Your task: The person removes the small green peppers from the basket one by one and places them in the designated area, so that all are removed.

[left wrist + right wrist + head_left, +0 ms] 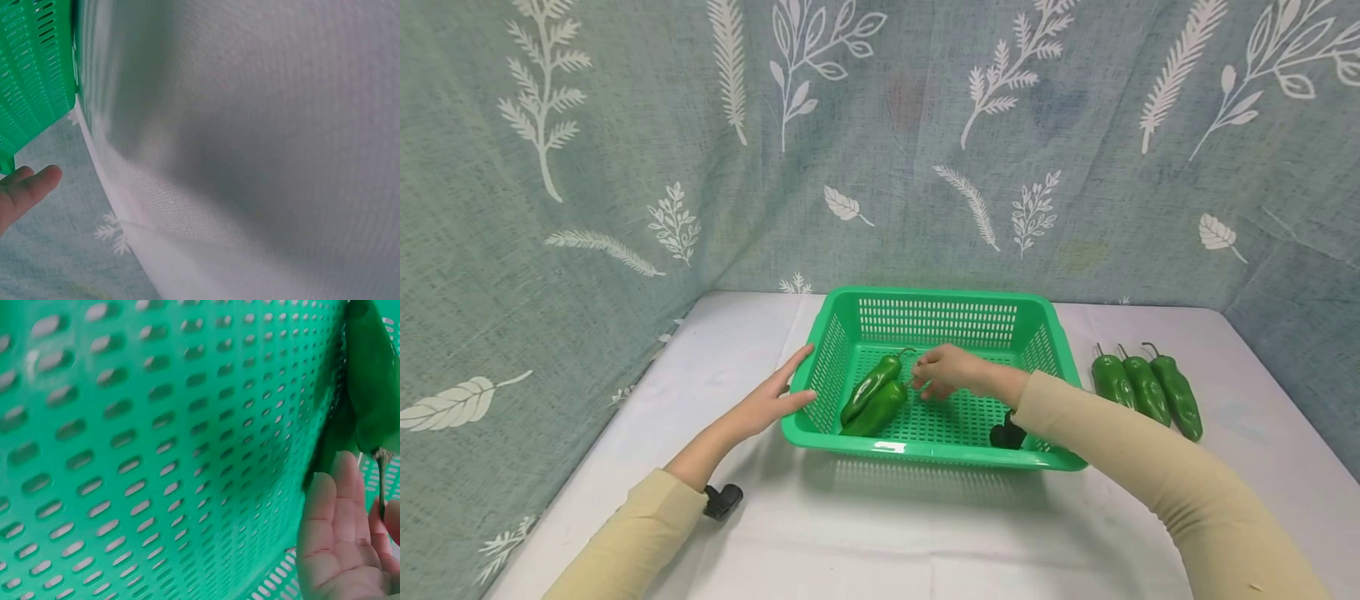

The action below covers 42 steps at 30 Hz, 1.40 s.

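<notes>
A green plastic basket [940, 460] with slotted walls stands on the table. Inside, towards its left end, lie a long green pepper [869, 387] and a second green pepper [880, 410] in front of it. My right hand [947, 371] reaches into the basket from the right. In the right wrist view, thumb and forefinger pinch the thin stem of a green pepper [374, 381], while the other fingers [319, 525] are extended. My left hand [767, 404] is at the basket's left rim, fingers straight and spread, fingertips right at the rim.
Right of the basket, three green peppers [1146, 390] lie side by side on the white tablecloth [865, 533]. A patterned grey-green cloth [895, 217] hangs behind the table and along its sides. Black wrist devices [724, 502] sit on both wrists.
</notes>
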{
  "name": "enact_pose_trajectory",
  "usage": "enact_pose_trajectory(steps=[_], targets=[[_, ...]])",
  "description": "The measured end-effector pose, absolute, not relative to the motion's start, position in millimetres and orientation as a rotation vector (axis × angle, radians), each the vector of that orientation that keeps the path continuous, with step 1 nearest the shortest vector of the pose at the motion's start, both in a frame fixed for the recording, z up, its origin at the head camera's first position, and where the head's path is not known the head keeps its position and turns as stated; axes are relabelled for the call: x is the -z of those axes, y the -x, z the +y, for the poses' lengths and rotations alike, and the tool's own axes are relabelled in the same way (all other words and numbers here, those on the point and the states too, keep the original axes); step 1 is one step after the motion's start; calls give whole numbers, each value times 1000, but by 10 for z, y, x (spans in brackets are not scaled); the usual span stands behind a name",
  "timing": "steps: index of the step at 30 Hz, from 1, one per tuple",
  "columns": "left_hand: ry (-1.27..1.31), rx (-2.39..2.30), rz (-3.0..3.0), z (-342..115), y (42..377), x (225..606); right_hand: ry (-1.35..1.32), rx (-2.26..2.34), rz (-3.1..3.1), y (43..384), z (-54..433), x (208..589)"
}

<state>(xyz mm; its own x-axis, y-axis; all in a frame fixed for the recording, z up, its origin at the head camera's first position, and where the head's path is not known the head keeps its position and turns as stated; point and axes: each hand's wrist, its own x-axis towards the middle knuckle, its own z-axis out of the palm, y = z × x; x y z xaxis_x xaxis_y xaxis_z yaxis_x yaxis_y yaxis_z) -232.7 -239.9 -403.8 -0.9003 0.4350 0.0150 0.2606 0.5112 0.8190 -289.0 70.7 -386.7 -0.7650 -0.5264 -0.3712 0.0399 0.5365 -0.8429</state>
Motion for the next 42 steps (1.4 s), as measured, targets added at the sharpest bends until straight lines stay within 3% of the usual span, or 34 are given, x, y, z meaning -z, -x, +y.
enact_pose_trajectory(steps=[13, 42], targets=[[-593, -1325, 2563, -2405, 2343, 4039, 445, 1495, 1917, 2839, 564, 3845], [-576, -1344, 2546, -2392, 2329, 4026, 828, 1344, 1898, 2753, 453, 3812]])
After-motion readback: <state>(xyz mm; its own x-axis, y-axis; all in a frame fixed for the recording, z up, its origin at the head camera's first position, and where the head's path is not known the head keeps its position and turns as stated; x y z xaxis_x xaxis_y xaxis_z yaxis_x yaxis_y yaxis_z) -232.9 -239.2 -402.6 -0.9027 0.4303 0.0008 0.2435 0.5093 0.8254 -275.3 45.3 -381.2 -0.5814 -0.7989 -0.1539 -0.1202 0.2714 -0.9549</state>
